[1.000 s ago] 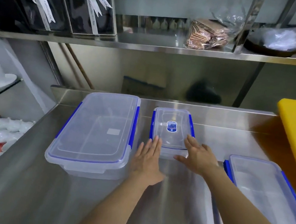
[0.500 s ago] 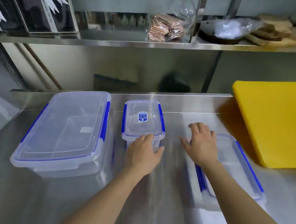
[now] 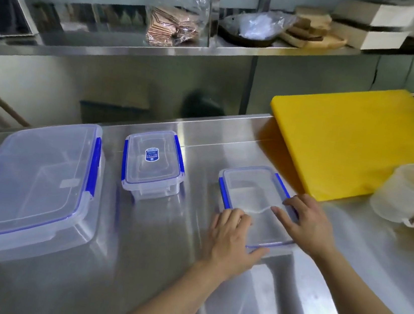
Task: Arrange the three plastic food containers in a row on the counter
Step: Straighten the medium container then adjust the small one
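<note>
Three clear plastic containers with blue latches stand on the steel counter [image 3: 148, 275]. The large container [image 3: 31, 181] is at the left, the small container [image 3: 152, 165] with a blue label beside it. The medium container [image 3: 253, 199] sits to the right, nearer me. My left hand [image 3: 229, 241] grips its near left edge, thumb along the front rim. My right hand [image 3: 307, 223] rests on its right side, fingers over the lid. Both hands cover parts of the lid's near half.
A yellow cutting board [image 3: 355, 139] lies at the right, close to the medium container. A translucent measuring jug [image 3: 411, 194] stands on its near corner. A steel shelf [image 3: 162, 50] with bagged goods and boxes hangs above the counter's back edge.
My left hand left the small container and went right to the medium container's left edge. My right hand stays on that container. The view has swung to the right.
</note>
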